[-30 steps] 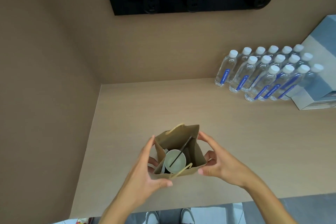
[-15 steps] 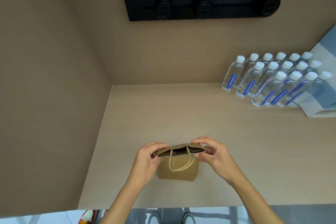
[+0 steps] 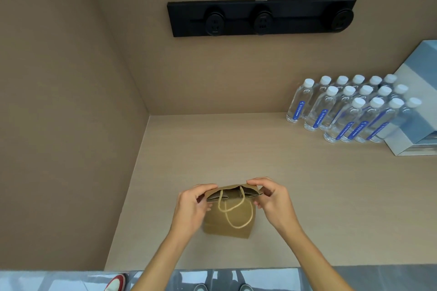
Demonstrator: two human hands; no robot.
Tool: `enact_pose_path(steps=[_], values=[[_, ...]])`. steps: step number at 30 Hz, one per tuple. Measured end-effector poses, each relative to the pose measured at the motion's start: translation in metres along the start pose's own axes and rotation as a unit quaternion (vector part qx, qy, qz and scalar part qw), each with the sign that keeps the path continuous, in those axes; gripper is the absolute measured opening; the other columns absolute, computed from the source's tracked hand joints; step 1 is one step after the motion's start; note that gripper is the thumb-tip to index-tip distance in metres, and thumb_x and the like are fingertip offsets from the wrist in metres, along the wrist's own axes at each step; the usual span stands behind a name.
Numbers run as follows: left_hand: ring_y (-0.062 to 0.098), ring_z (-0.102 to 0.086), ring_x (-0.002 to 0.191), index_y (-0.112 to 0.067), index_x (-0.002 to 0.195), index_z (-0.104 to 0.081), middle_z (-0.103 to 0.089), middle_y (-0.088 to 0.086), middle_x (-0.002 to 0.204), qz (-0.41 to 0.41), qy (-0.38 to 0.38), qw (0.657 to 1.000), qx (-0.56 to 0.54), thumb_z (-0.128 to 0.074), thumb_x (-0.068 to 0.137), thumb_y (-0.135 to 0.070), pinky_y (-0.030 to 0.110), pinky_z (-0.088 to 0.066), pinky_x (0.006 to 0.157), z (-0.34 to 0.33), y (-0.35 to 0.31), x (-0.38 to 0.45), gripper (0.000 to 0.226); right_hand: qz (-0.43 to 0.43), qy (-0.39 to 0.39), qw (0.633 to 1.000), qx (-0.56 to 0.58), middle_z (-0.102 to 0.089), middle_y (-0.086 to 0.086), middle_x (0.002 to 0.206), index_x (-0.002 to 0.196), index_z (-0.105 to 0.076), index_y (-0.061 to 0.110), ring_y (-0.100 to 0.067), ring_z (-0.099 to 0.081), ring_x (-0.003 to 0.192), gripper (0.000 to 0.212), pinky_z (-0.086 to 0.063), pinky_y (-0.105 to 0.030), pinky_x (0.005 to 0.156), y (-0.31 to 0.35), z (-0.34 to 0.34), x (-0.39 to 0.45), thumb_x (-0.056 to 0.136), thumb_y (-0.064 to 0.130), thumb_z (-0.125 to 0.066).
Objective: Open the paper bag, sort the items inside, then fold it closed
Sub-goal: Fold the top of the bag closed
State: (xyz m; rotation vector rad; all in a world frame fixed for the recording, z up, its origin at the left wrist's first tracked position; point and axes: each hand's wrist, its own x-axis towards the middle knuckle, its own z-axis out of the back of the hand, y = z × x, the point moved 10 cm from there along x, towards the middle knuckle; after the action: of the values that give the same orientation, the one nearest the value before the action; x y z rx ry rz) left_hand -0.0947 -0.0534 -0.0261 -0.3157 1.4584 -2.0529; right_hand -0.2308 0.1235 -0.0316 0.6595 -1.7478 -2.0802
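Observation:
A small brown paper bag with a tan cord handle stands on the beige counter, near its front edge. Its mouth is pressed nearly flat, a narrow dark slit. My left hand pinches the top left corner of the bag. My right hand pinches the top right corner. The things inside the bag are hidden.
Several clear water bottles with white caps stand at the back right, beside a blue-and-white box. A black socket strip is fixed on the back wall. A side wall closes the counter's left.
The bag's mouth stood wide open with a white cup and a dark straw showing; both hands have since pressed the top together, so the contents are hidden and the handle hangs down the front.

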Motion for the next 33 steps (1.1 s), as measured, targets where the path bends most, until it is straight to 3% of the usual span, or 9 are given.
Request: enact_pose_path(steps=[4,7,11,13,17,23,26,29,33], values=[[0.006,-0.073,0.096,-0.02,0.102,-0.078,-0.079,-0.002,0.101,-0.012,-0.008,1.0,-0.027,-0.051,0.089,0.022,0.019,-0.054,0.086,0.001,-0.001,-0.002,0.051,-0.009,-0.031,0.999,0.042,-0.067,-0.018,0.091,0.093,-0.074,-0.011,-0.009,-0.061,0.062,0.042,-0.046,-0.015,0.052,0.0,0.0,-0.002,0.079,-0.035,-0.042],[0.002,-0.072,0.097,-0.03,0.092,-0.079,-0.08,-0.017,0.093,-0.004,-0.014,0.998,-0.058,-0.045,0.088,0.021,0.014,-0.051,0.087,0.004,0.0,-0.002,0.062,0.007,-0.037,0.999,0.035,-0.067,-0.018,0.097,0.099,-0.072,-0.014,-0.022,-0.063,0.074,0.041,-0.052,-0.016,0.059,0.004,0.002,-0.004,0.083,-0.033,-0.04],[0.031,-0.072,0.1,-0.013,0.079,-0.084,-0.08,0.014,0.097,0.088,-0.029,0.972,-0.218,-0.05,0.096,0.005,0.039,-0.056,0.09,0.007,0.024,-0.001,0.042,-0.025,-0.017,0.999,0.036,-0.074,-0.006,0.104,0.101,-0.077,-0.001,-0.012,-0.07,0.096,0.039,-0.055,-0.015,0.076,-0.003,0.003,-0.003,0.091,-0.018,-0.043],[0.032,-0.071,0.093,-0.005,0.08,-0.081,-0.077,0.023,0.095,0.119,-0.037,0.96,-0.253,-0.063,0.095,-0.011,0.042,-0.053,0.09,0.006,0.027,0.0,0.024,-0.076,0.009,0.992,0.097,-0.078,-0.01,0.101,0.099,-0.079,0.004,-0.02,-0.073,0.096,0.037,-0.057,-0.025,0.081,-0.011,-0.001,-0.003,0.094,-0.008,-0.045],[0.02,-0.07,0.083,-0.002,0.09,-0.075,-0.078,0.015,0.094,0.125,-0.019,0.972,-0.196,-0.082,0.079,-0.004,0.03,-0.055,0.077,0.004,0.02,0.004,0.013,-0.1,0.042,0.988,0.113,-0.076,-0.013,0.101,0.099,-0.074,0.002,-0.019,-0.072,0.084,0.014,-0.056,-0.024,0.073,-0.006,-0.007,-0.005,0.087,0.008,-0.071],[0.022,-0.066,0.085,-0.015,0.098,-0.07,-0.072,0.011,0.098,0.118,0.018,0.989,-0.087,-0.084,0.07,0.011,0.042,-0.058,0.084,-0.001,0.019,0.008,0.041,-0.141,0.059,0.988,-0.005,-0.058,-0.016,0.075,0.118,-0.062,0.008,-0.021,-0.056,0.068,0.042,-0.047,-0.015,0.06,-0.011,-0.018,-0.006,0.08,-0.007,-0.072],[0.015,-0.063,0.074,-0.022,0.094,-0.071,-0.069,0.001,0.082,0.093,0.0,0.996,0.016,-0.085,0.07,0.004,0.03,-0.058,0.073,0.002,0.019,0.012,0.039,-0.109,0.028,0.989,-0.093,-0.051,-0.005,0.07,0.111,-0.069,0.009,-0.017,-0.048,0.064,0.034,-0.04,-0.009,0.053,-0.008,-0.016,-0.003,0.08,-0.005,-0.073],[-0.001,-0.053,0.052,-0.033,0.077,-0.07,-0.058,-0.011,0.061,0.063,-0.027,0.996,0.059,-0.085,0.071,0.0,0.008,-0.041,0.05,0.007,0.018,0.014,0.036,-0.084,0.001,0.987,-0.136,-0.051,0.013,0.065,0.097,-0.073,0.009,-0.009,-0.045,0.058,0.021,-0.037,-0.004,0.048,-0.008,-0.013,-0.001,0.079,-0.003,-0.074],[0.012,-0.047,0.056,-0.027,0.072,-0.072,-0.054,-0.005,0.058,0.068,-0.018,0.997,0.018,-0.081,0.075,0.004,0.018,-0.04,0.052,0.007,0.033,0.019,0.032,-0.069,-0.016,0.987,-0.143,-0.054,0.015,0.068,0.087,-0.07,0.019,-0.007,-0.047,0.058,0.021,-0.04,-0.006,0.052,-0.011,-0.014,-0.001,0.079,0.0,-0.074]])
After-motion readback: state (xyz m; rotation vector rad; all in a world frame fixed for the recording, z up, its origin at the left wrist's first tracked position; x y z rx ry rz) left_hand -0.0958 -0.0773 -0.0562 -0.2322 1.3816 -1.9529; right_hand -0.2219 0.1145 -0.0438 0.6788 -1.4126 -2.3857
